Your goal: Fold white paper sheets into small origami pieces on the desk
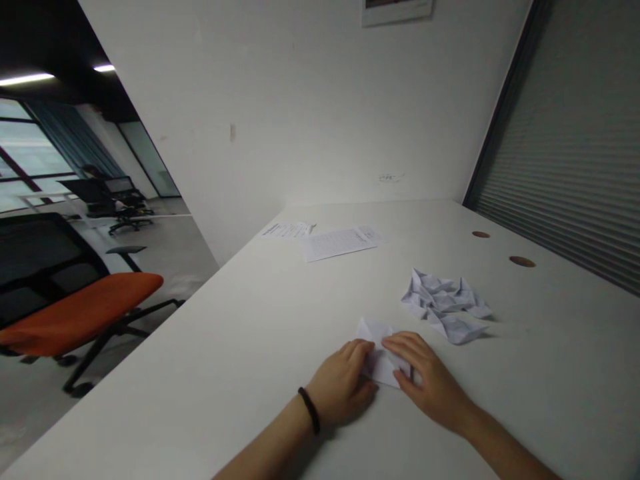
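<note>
A partly folded sheet of white paper (383, 367) lies flat on the white table, between my two hands. My left hand (343, 380), with a dark band at the wrist, grips the paper's left side, its fingers bent and pressed together. On the right side, my right hand (427, 377) has its fingers on top of the paper and its thumb at the lower right edge. Both hands hide parts of the sheet. Beyond my right hand sits a loose pile of folded white paper pieces (440, 300).
Printed sheets (340, 244) lie toward the back of the table (240, 360), near the wall. Two round holes (523, 261) are at the right, beside a blind-covered window (570, 153). An orange office chair (95, 303) stands left of the table; a person sits far behind it.
</note>
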`<action>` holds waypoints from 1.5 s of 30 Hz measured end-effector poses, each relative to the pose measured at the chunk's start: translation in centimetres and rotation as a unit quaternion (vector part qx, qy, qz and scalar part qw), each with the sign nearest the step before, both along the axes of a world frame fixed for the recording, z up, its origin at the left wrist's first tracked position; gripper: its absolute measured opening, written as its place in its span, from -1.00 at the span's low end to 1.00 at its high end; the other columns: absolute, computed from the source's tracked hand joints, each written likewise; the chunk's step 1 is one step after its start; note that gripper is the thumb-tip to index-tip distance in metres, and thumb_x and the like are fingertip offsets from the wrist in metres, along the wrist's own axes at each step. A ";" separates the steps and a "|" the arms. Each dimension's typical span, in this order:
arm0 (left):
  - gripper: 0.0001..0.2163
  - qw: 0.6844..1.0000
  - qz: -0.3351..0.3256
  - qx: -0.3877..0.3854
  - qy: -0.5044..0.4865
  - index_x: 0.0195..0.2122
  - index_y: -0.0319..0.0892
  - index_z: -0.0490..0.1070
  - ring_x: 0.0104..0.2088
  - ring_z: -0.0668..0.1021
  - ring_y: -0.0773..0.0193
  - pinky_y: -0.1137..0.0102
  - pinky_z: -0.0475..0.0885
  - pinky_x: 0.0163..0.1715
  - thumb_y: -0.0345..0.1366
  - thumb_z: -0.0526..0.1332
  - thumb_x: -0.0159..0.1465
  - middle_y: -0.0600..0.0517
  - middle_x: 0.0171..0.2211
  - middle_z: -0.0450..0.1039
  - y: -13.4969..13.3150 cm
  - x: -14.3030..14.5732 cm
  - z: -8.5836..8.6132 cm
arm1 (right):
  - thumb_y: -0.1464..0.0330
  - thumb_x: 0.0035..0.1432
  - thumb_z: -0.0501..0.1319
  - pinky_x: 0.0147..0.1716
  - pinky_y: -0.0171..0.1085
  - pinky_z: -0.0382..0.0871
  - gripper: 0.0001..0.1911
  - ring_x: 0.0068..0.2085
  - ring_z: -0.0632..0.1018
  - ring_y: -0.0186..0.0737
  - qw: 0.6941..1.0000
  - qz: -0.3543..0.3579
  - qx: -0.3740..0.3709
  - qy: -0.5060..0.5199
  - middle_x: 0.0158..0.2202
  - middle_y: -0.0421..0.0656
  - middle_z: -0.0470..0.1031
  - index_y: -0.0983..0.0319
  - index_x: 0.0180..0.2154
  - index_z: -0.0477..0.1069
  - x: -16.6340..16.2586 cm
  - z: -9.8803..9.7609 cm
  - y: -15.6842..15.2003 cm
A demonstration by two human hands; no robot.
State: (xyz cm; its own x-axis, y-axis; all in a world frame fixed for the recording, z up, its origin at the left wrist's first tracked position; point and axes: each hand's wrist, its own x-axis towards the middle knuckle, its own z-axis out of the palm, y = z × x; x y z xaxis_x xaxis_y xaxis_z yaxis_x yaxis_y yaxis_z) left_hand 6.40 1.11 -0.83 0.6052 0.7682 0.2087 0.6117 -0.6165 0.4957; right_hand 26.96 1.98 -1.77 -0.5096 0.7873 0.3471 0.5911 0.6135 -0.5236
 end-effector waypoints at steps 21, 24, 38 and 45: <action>-0.48 0.989 -0.121 0.064 0.054 0.04 0.06 0.25 0.05 0.26 -0.06 0.04 0.09 0.04 -0.02 0.26 0.04 -0.08 0.10 0.14 -0.4 -0.2 1.5 | 0.43 0.02 0.09 -0.11 -0.09 0.27 -0.70 -0.11 0.34 -0.09 0.991 0.077 -0.027 0.106 -0.22 -0.09 0.30 0.17 -0.15 0.35 0.6 1.7 -0.1; -0.55 0.990 -0.119 0.061 0.045 -0.01 0.04 0.31 0.08 0.23 -0.07 0.03 0.06 0.06 -0.05 0.26 0.05 -0.07 0.12 0.12 -0.5 -0.2 1.3 | 0.45 0.02 0.10 -0.06 -0.10 0.25 -0.72 -0.05 0.33 -0.10 0.994 0.045 -0.021 0.095 -0.14 -0.07 0.31 0.18 -0.17 0.35 0.6 1.2 0.0; -0.50 0.997 -0.050 0.043 0.042 0.07 -0.06 0.20 -0.01 0.30 0.07 0.16 0.17 0.04 -0.22 0.26 0.08 -0.08 0.03 0.22 0.0 0.0 0.5 | 0.36 -0.03 0.25 0.05 0.00 0.17 -0.69 0.08 0.30 -0.03 0.994 0.073 -0.076 -0.034 0.06 -0.06 0.30 0.11 -0.16 0.46 0.4 1.6 -0.6; -0.77 0.997 -0.048 0.058 0.032 -0.10 -0.06 0.37 -0.07 0.39 0.16 0.25 0.26 -0.04 -0.17 0.11 0.25 -0.03 -0.08 0.35 0.5 -0.5 0.0 | 0.31 -0.10 0.31 0.06 0.10 0.10 -0.70 0.05 0.32 -0.01 0.996 0.067 -0.057 -0.018 -0.03 -0.09 0.40 0.07 -0.22 0.48 1.3 1.2 -0.1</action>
State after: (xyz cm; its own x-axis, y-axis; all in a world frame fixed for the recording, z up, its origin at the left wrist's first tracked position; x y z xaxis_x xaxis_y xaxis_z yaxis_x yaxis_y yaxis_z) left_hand 5.94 1.57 -0.88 0.6899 0.6787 0.2520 0.5745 -0.7250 0.3798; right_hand 28.30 1.84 -0.62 -0.6237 0.7442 0.2391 0.5267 0.6262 -0.5749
